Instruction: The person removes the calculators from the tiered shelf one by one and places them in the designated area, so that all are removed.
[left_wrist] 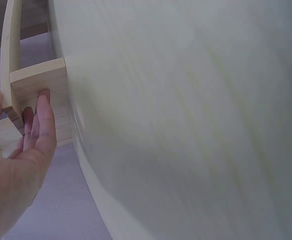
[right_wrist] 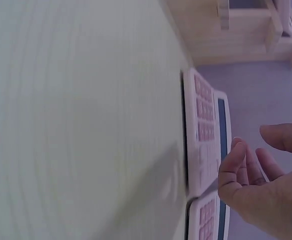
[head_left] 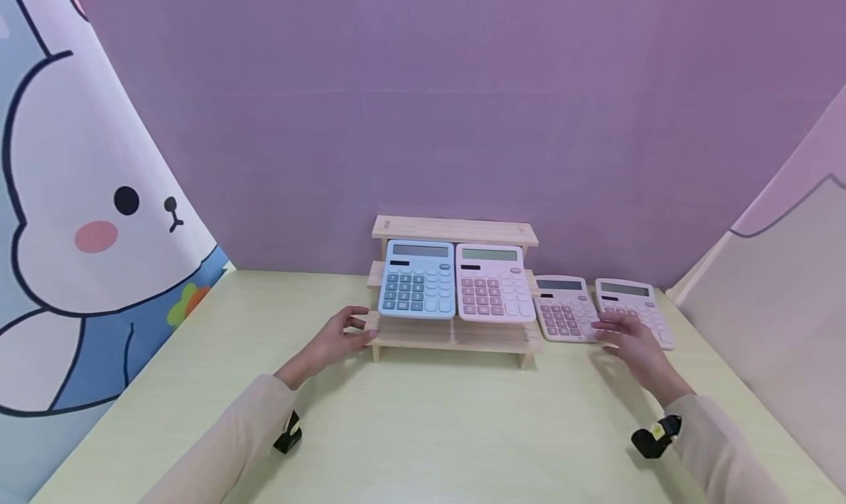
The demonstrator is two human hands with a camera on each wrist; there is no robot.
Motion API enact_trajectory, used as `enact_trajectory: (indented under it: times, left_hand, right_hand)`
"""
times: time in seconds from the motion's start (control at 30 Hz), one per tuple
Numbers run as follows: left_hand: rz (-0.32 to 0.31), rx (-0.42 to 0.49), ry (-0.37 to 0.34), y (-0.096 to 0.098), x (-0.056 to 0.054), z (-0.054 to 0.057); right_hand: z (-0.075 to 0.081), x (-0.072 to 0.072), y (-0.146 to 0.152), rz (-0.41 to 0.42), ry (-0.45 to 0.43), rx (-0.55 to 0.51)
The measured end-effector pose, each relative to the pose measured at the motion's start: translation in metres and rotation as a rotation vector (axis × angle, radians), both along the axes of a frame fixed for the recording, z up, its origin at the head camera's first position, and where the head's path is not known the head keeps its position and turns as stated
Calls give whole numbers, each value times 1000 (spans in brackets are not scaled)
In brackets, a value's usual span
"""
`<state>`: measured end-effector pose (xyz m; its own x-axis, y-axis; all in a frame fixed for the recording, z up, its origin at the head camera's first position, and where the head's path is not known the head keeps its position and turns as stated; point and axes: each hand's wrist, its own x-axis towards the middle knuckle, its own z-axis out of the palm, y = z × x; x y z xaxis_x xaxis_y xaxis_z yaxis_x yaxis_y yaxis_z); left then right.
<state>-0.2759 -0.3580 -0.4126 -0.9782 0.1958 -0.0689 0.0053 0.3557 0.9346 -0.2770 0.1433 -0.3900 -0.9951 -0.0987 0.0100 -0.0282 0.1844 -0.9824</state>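
A light wooden tiered stand is on the table. My left hand is at its left end, gripping the front board: in the left wrist view the thumb lies on one face of the board and the fingers reach behind it. A blue calculator and a pink calculator lean side by side on the stand. Over two more pink calculators, the nearer-left one and the right one, hovers my right hand, its fingers loosely bent with nothing between thumb and fingers.
Behind the pale table rises a purple backdrop. A printed cartoon panel borders the left side, and a pale panel the right. The two loose calculators lie flat near the back right, close beside the stand.
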Motion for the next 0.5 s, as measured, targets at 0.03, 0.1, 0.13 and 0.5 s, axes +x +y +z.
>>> enact_trajectory:
  times: [0.03, 0.1, 0.13, 0.5]
  left_hand:
    - [-4, -1, 1, 0, 0, 0]
    - [-1, 1, -1, 0, 1, 0]
    - [1, 3, -2, 0, 1, 1]
    - [-7, 10, 6, 0, 2, 3]
  right_hand:
    - [1, 1, -3, 3, 4, 10]
    - [2, 2, -10, 9, 11, 32]
    - [3, 3, -13, 12, 12, 40]
    - [13, 11, -45, 60, 3, 21]
